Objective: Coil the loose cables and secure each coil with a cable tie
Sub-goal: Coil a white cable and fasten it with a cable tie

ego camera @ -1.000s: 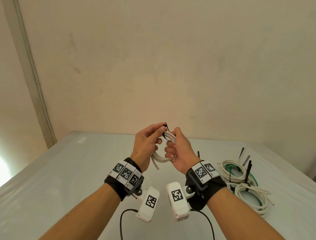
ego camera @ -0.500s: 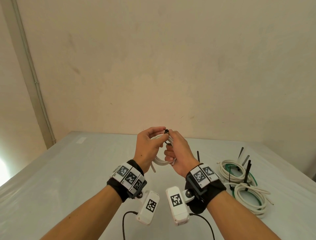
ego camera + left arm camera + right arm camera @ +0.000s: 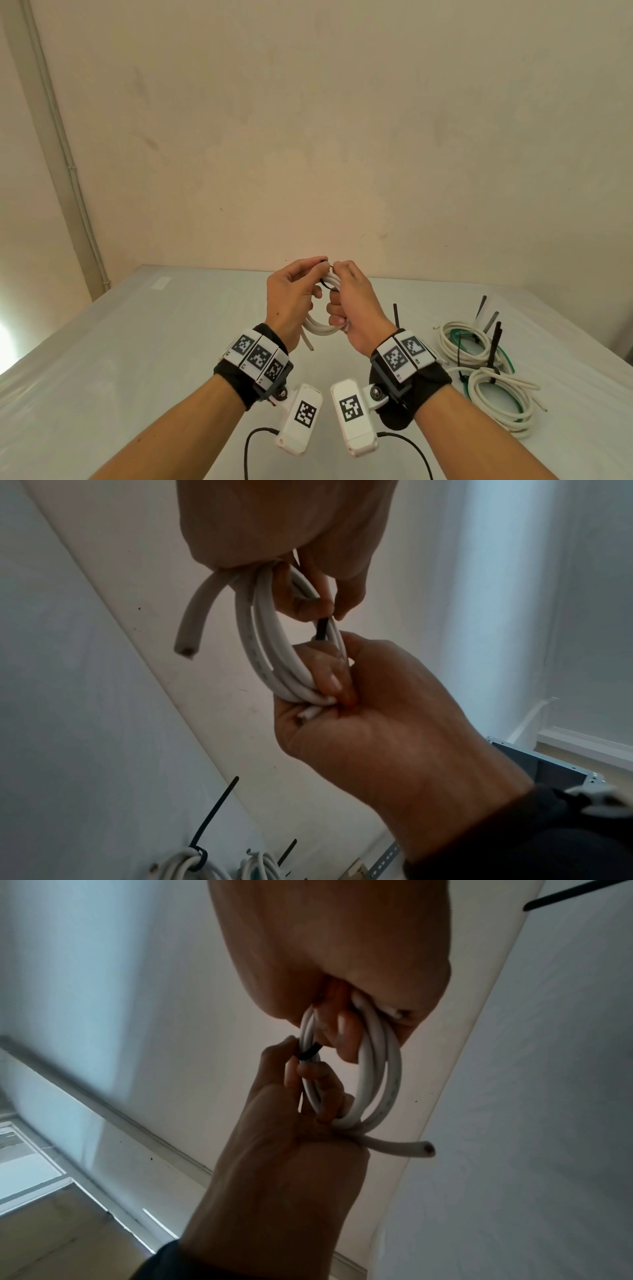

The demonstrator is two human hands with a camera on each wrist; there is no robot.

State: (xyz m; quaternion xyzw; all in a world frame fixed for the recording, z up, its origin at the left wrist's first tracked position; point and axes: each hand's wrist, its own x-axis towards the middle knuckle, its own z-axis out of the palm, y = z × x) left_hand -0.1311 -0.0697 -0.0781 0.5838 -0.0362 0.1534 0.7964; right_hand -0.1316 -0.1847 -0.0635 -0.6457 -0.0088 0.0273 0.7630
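Both hands hold a small white cable coil (image 3: 318,329) up above the table. A black cable tie (image 3: 325,286) loops round the coil's top. My left hand (image 3: 317,269) pinches the tie (image 3: 322,627) between thumb and fingertip, and its lower fingers clamp the coil (image 3: 260,647) near a loose cut end (image 3: 186,647). My right hand (image 3: 342,274) has its fingers curled through the coil (image 3: 380,1074) and grips the strands, with its fingertips up by the tie (image 3: 310,1053). The tie's head is hidden between the fingertips.
Two white-and-green coils (image 3: 466,342) (image 3: 496,401) bound with black ties lie on the table's right side. A black tie end (image 3: 396,315) sticks up behind my right wrist. The white table (image 3: 137,342) ends at a beige wall close behind the hands.
The hands have drawn closer together round the coil. The fingertips of both now meet at the tie on top, and less of the coil shows between them.
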